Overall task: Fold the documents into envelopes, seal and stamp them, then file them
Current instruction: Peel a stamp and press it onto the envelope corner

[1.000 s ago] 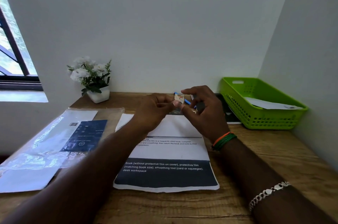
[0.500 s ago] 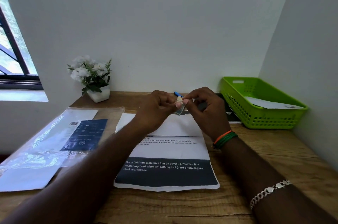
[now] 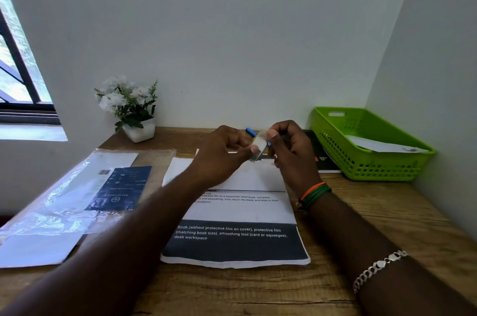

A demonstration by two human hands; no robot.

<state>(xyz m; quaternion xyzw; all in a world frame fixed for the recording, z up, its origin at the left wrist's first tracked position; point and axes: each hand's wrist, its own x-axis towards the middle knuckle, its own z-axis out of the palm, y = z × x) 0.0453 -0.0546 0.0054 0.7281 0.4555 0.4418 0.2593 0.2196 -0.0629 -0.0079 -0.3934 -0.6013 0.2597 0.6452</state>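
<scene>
While the wooden desk (image 3: 387, 217) fills the lower half of the view, the largest thing on it is a printed sheet (image 3: 237, 238) lying flat in the middle, its near end a dark band with white text. A white envelope (image 3: 247, 176) lies across the sheet's far end, under the hands. To the left, a clear plastic sleeve (image 3: 64, 202) with a dark blue card inside rests on more white paper. At the far right corner stands a green basket (image 3: 333, 132), and in it lies one white envelope or folded paper (image 3: 382, 146), flat against the bottom. A dark notebook (image 3: 322, 158) lies just beside the basket's left wall. A small white pot of white flowers (image 3: 129, 106) stands at the back left, against the wall. Both hands are raised above the envelope and meet at a small pale slip (image 3: 259, 146), perhaps a stamp on its backing, though it is too small and blurred to tell. The left hand (image 3: 222, 153) pinches its lower edge between thumb and curled fingers; the right hand (image 3: 291, 150) pinches its upper edge with thumb and forefinger, the other fingers curled in. A blue pen (image 3: 250, 131) shows just behind the hands, mostly hidden by them.
</scene>
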